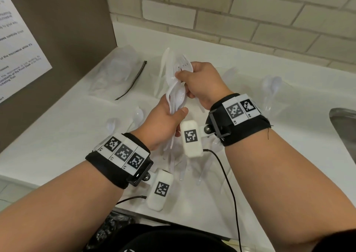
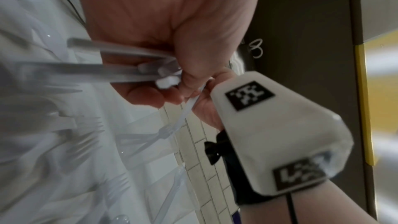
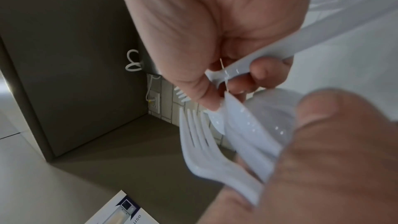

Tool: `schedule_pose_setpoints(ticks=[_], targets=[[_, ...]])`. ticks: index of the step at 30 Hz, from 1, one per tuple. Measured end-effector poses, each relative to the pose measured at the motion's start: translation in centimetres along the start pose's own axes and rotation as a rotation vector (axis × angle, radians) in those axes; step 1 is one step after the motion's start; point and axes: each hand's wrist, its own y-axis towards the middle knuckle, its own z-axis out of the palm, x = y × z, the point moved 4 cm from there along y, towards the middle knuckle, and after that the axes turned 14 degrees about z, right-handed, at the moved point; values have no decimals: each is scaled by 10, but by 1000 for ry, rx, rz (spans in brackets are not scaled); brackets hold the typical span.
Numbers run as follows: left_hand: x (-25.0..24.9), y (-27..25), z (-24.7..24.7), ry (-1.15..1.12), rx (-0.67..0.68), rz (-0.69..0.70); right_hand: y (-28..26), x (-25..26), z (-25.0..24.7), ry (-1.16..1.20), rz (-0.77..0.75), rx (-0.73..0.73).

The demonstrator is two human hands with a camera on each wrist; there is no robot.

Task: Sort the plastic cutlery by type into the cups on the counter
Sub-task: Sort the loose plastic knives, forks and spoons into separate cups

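Over the white counter (image 1: 63, 136) my left hand (image 1: 174, 107) grips a bundle of white plastic cutlery (image 1: 178, 95), forks and spoons mixed, heads pointing up and away. My right hand (image 1: 185, 84) pinches one piece near the fork heads (image 1: 183, 65) at the top of the bundle. In the left wrist view my left hand (image 2: 172, 84) is curled round the handle ends (image 2: 129, 72). The right wrist view shows my right hand (image 3: 230, 86) holding a white handle (image 3: 239, 70), with fork tines (image 3: 200, 135) and a spoon bowl (image 3: 271, 117) close by. A clear cup (image 1: 271, 95) with spoons stands at the right.
Loose spoons (image 1: 138, 115) and other cutlery (image 1: 180, 167) lie on the counter under and left of my hands. A clear plastic bag (image 1: 117, 70) lies at the back left by a brown panel (image 1: 67, 49). A steel sink (image 1: 344, 120) is at the right edge. Brick wall (image 1: 231, 16) behind.
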Motion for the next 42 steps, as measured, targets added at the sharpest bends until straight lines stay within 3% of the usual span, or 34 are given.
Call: schedule_pose_setpoints(ticks=[10, 14, 16, 21, 24, 28, 31, 34, 42], targets=[[6, 2, 3, -18, -1, -43, 2, 14, -12, -64, -244, -237], [12, 3, 1, -55, -33, -80, -14, 29, -30, 235, -340, -349], [13, 5, -1, -58, -61, -90, -21, 33, -33, 239, -340, -310], [5, 12, -4, -17, -86, -76, -14, 14, -11, -148, -246, -45], [2, 13, -6, 0, -77, -55, -13, 0, -5, -101, -165, 114], [0, 11, -4, 30, -47, -43, -11, 0, -4, -82, -173, 126], [-1, 9, -1, 44, -35, -38, -9, 3, -6, -68, -196, 76], [4, 7, -1, 52, -23, -61, -5, 13, -16, 110, -217, 28], [6, 8, -5, 42, -79, -48, 2, 48, -106, 351, -368, -359]])
